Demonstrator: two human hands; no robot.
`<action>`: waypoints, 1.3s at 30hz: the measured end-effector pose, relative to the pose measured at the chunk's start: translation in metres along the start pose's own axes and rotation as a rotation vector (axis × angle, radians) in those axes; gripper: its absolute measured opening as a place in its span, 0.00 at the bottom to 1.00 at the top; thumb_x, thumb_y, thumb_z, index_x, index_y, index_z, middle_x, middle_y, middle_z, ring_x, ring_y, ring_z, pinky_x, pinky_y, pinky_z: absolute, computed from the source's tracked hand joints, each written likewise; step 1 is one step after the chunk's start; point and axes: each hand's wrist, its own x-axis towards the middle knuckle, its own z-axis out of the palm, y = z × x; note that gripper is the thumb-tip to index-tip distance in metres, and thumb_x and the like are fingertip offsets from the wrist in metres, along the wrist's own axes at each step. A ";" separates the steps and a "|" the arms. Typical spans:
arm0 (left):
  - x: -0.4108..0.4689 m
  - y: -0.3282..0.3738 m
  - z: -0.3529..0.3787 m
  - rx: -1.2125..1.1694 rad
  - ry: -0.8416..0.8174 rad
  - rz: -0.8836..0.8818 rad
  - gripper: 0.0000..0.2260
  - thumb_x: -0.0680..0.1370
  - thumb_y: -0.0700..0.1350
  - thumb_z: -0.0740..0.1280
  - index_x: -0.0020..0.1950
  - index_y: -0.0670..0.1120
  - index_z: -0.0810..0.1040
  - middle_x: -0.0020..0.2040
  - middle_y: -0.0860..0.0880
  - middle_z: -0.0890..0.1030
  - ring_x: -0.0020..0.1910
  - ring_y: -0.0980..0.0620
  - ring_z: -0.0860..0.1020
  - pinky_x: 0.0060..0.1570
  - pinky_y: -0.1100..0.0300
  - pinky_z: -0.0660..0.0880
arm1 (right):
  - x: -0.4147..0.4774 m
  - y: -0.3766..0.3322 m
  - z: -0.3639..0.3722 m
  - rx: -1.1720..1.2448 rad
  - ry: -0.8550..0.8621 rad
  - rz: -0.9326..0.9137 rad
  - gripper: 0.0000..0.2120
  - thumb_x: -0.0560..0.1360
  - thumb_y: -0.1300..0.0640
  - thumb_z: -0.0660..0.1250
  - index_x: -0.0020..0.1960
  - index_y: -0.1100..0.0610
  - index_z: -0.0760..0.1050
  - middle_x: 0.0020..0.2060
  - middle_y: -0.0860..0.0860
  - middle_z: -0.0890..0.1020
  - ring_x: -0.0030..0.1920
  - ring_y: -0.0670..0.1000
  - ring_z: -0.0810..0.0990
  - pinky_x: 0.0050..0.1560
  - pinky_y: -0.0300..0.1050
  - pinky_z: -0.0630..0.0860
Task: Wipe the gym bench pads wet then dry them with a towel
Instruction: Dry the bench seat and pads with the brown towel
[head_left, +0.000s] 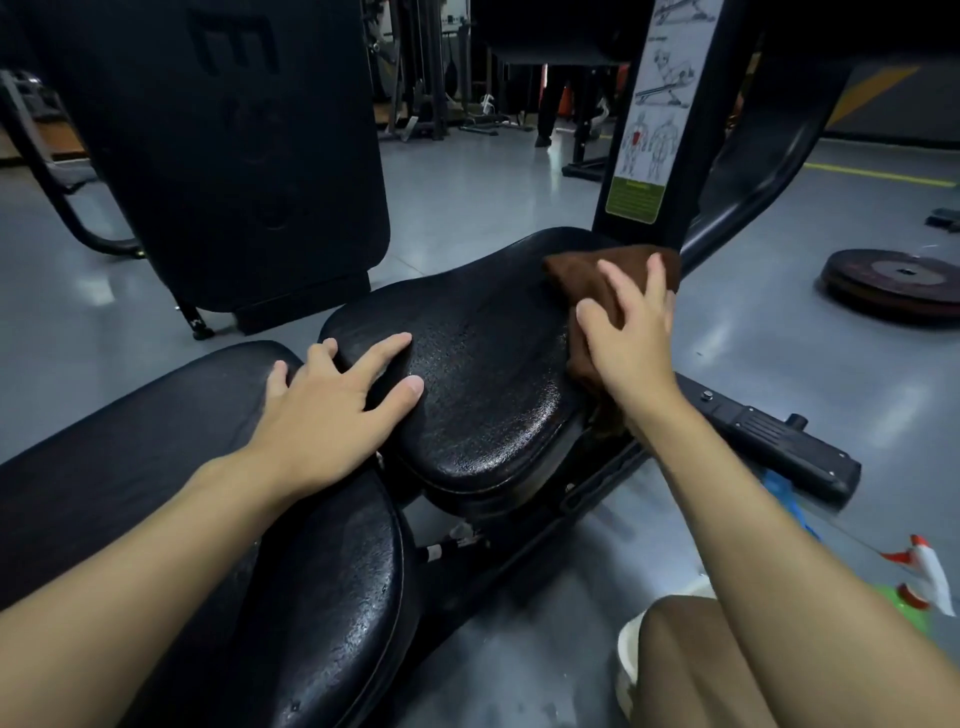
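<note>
At the far left a long back pad (156, 457) runs in from the lower left corner, its rounded end glistening with fine droplets. The left hand (332, 400) lies across the gap where that pad meets the seat pad (483, 374), fingers spread and straight, its grip released, simply bracing on the vinyl.

The seat pad carries on the same line, its long axis slanting from the near centre up and to the right, narrowing towards the black upright post with the exercise placard (654, 104). Its surface shines and looks beaded with moisture, so I judge the wet pass done here or nearly so.

On the pad's far right edge lies a brown towel (582, 280), part on top and part draped down the side. The right hand (634, 322) presses flat on it with straight, splayed fingers, grip released rather than clenched. Whether this cloth is the wet one or the drying one I cannot tell. Drying seems mostly left to do on both pads.

Further right, on the floor, are a weight plate (893, 280) and a spray bottle (930, 577).
</note>
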 end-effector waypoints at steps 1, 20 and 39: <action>0.001 0.000 0.000 0.000 0.001 -0.002 0.30 0.71 0.75 0.41 0.73 0.73 0.49 0.74 0.39 0.62 0.78 0.46 0.53 0.75 0.40 0.43 | 0.003 -0.003 0.000 0.006 0.015 0.029 0.23 0.79 0.55 0.63 0.74 0.46 0.69 0.81 0.47 0.48 0.79 0.54 0.43 0.78 0.51 0.45; 0.013 0.007 -0.012 -0.041 -0.067 -0.044 0.32 0.66 0.77 0.41 0.70 0.71 0.54 0.75 0.44 0.61 0.76 0.44 0.58 0.74 0.40 0.49 | 0.044 0.000 -0.011 -0.182 -0.085 0.033 0.27 0.79 0.48 0.61 0.77 0.42 0.62 0.80 0.49 0.47 0.77 0.61 0.51 0.75 0.55 0.54; 0.082 -0.015 -0.043 -0.349 -0.439 -0.373 0.58 0.63 0.66 0.76 0.80 0.52 0.44 0.77 0.43 0.56 0.74 0.44 0.63 0.73 0.53 0.61 | 0.083 -0.009 -0.035 -0.609 -0.424 0.066 0.30 0.82 0.47 0.57 0.80 0.54 0.54 0.76 0.59 0.57 0.73 0.64 0.61 0.75 0.54 0.58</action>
